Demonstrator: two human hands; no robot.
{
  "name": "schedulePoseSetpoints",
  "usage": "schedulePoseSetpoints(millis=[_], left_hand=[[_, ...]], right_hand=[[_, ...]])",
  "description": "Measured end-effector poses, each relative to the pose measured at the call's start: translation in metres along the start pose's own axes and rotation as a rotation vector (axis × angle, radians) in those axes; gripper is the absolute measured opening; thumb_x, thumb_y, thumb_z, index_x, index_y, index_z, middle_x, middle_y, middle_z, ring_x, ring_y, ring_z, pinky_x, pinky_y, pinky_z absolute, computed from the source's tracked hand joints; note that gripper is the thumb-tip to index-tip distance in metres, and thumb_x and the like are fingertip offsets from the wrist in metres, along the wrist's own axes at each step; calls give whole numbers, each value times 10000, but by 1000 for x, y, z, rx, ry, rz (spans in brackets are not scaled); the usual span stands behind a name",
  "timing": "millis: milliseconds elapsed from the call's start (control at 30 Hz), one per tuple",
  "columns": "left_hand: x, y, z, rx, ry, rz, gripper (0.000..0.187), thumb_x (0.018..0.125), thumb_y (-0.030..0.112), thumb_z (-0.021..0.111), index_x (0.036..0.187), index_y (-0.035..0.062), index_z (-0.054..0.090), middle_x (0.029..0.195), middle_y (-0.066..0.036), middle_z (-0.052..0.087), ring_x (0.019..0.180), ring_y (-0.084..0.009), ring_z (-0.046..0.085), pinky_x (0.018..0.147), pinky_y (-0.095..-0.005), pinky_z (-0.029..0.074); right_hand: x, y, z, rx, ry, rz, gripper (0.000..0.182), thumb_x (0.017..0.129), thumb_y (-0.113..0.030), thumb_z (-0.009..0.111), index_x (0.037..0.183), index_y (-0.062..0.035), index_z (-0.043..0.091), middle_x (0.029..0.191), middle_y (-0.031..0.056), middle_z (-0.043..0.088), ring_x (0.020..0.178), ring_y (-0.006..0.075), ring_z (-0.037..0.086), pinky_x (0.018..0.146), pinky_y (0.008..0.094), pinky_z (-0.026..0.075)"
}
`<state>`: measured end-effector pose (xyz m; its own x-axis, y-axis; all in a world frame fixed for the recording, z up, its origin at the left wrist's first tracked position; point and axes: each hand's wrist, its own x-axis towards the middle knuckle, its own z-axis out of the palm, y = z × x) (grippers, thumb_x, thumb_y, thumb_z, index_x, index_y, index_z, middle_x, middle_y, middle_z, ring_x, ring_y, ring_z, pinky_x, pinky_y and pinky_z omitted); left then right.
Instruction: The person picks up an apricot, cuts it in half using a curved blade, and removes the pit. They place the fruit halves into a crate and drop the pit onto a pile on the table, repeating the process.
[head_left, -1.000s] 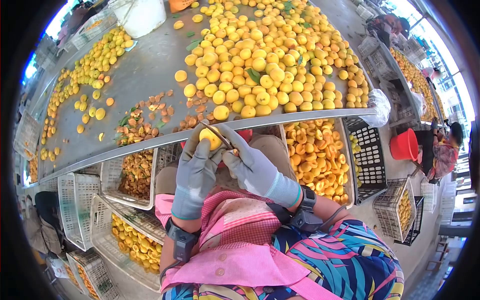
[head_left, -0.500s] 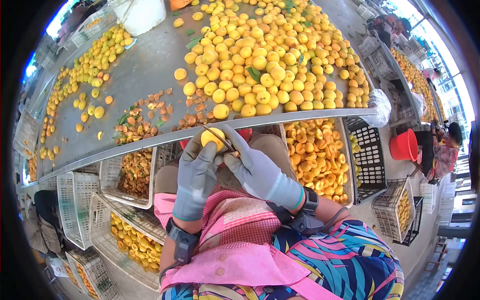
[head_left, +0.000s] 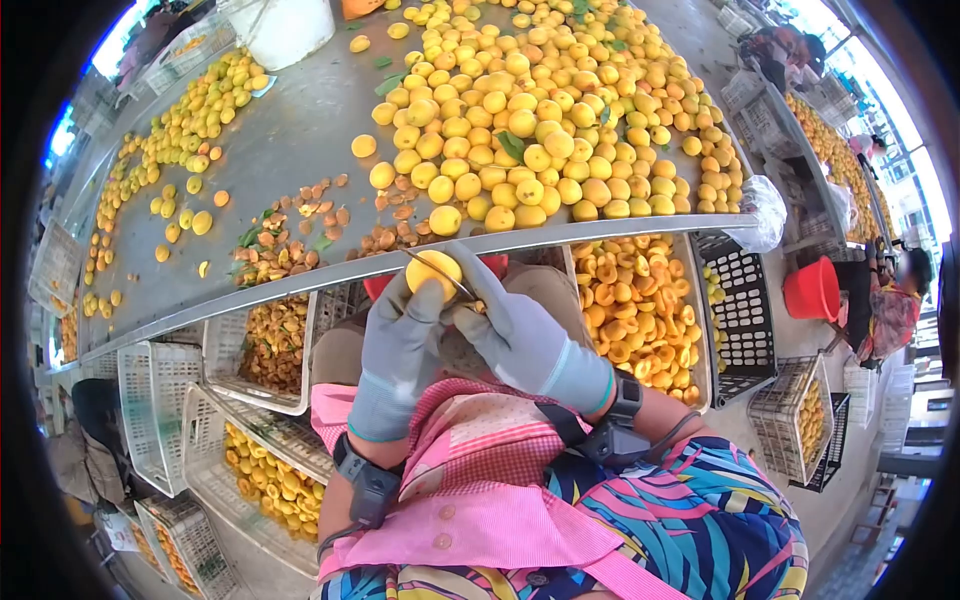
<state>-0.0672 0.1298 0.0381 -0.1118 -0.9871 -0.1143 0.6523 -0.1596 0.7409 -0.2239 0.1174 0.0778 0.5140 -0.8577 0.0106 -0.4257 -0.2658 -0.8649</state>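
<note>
In grey gloves, my two hands meet just below the table's front edge. My left hand [head_left: 398, 340] is closed round a yellow apricot [head_left: 428, 270], which sticks up above the fingers. A thin knife [head_left: 462, 290] lies across the fruit, its blade slanting up to the left. The knife's handle end is in the closed fingers of my right hand [head_left: 520, 340]. Past the metal rim are whole apricots [head_left: 540, 130] in a large heap and a smaller pile of brown pits [head_left: 275, 250].
Crates flank my lap: apricot halves [head_left: 635, 310] at right, pits and scraps [head_left: 272, 345] at left, more halves [head_left: 270, 485] lower left. A black crate [head_left: 742, 310] and red bucket [head_left: 812, 290] stand further right. A white bucket [head_left: 285, 30] sits on the table [head_left: 320, 110]. A person [head_left: 890, 300] sits far right.
The knife, which crossed the apricot's upper face, now lies lower along its right side. Both hands remain together in nearly the same place; the whole view has shifted slightly.
</note>
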Motion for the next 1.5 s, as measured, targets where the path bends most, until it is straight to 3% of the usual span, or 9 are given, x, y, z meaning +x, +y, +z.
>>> schedulePoseSetpoints(millis=[133, 467, 800, 867, 1000, 1233, 1333, 1400, 1500], left_hand=[[0, 13, 6, 561, -10, 129, 388, 889, 189, 607, 1199, -22, 508, 1054, -45, 596, 931, -102, 559, 842, -232, 446], [-2, 3, 15, 7, -6, -64, 420, 873, 224, 631, 1187, -29, 513, 1046, -64, 602, 911, -130, 589, 815, -271, 493], [-2, -5, 4, 894, 136, 201, 361, 896, 241, 599, 1127, -29, 539, 997, -67, 607, 889, -120, 572, 774, -246, 471], [-5, -7, 7, 195, 158, -71, 389, 919, 295, 555, 1140, -24, 533, 1050, -82, 592, 921, -145, 570, 799, -275, 469], [3, -5, 8, 240, 60, -111, 423, 929, 331, 529, 1154, -27, 522, 1083, -94, 576, 950, -161, 566, 814, -297, 467], [12, -3, 9, 974, -2, 96, 397, 920, 326, 548, 1126, -13, 552, 1039, -75, 594, 940, -139, 567, 820, -277, 455], [14, -3, 3, 962, -8, 77, 427, 912, 358, 551, 1160, 11, 533, 1054, -62, 585, 953, -150, 566, 829, -295, 460], [11, -7, 21, 286, 27, -189, 459, 909, 383, 545, 1199, 30, 500, 1086, -49, 572, 969, -149, 561, 842, -300, 461], [12, -14, 33, 194, -47, -239, 487, 907, 395, 540, 1234, 40, 469, 1129, -64, 559, 986, -157, 556, 850, -300, 462]], right_hand=[[4, 13, -6, -22, -73, -53, 628, 919, -253, 475, 1413, -46, 147, 728, 224, 593, 708, 382, 597, 613, 435, 463], [-4, 30, 3, 88, 33, -81, 620, 925, -265, 468, 1413, -46, 156, 725, 220, 588, 679, 378, 593, 583, 435, 454], [-3, 31, 0, 29, 16, 33, 594, 897, -319, 485, 1378, -86, 226, 695, 210, 599, 625, 383, 597, 540, 458, 452], [-4, 34, 5, -22, 10, 55, 585, 898, -333, 469, 1373, -87, 233, 697, 194, 608, 617, 373, 601, 541, 460, 454], [-9, 42, 10, -50, 124, -19, 593, 876, -291, 516, 1366, -109, 235, 628, 140, 581, 543, 341, 581, 489, 437, 435], [-18, 52, 3, -37, 113, -8, 595, 874, -304, 502, 1370, -111, 237, 623, 122, 580, 524, 331, 579, 477, 419, 441], [-20, 49, 1, -21, 130, 2, 611, 880, -323, 490, 1385, -107, 220, 626, 126, 579, 529, 330, 582, 481, 419, 444], [-22, 49, 0, -28, 153, 4, 610, 884, -331, 486, 1384, -104, 220, 631, 127, 578, 532, 330, 582, 481, 418, 444], [-28, 48, -8, -35, 146, 22, 609, 889, -339, 482, 1382, -95, 221, 641, 129, 580, 539, 330, 585, 483, 416, 446]])
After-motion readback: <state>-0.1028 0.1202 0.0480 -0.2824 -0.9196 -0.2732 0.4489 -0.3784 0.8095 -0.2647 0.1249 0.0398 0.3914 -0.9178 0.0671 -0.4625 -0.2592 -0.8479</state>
